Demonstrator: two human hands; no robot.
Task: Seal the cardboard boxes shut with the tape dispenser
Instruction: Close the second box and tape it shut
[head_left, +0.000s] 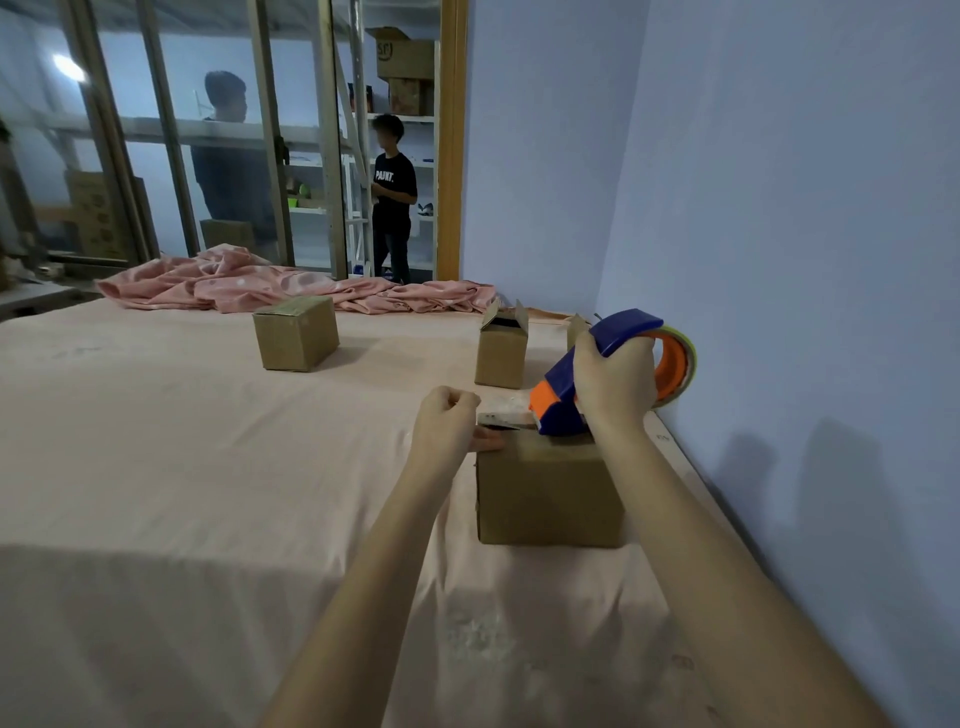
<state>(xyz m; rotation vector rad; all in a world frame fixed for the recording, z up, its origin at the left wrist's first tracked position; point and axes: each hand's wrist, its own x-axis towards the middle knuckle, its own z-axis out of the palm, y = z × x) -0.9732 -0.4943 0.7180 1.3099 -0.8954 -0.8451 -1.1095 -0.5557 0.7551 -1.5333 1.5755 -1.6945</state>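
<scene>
Partly hidden by the right hand (613, 379), the blue and orange dispenser (563, 397) sits on top of the near box (545, 488), its grip closed around the blue handle. Only an edge of the tape roll (680, 364) shows past the hand. A pale tape strip (501, 413) runs from the dispenser's mouth to the left hand (447, 431), whose grip is curled and seems to pinch the strip's end at the box's left top edge; the fingertips are hard to make out. Plain brown cardboard, the box stands on a pink sheet (208, 467). Farther back stand a closed box (296, 332) and an open-flapped box (501, 348); another behind the dispenser is mostly hidden.
</scene>
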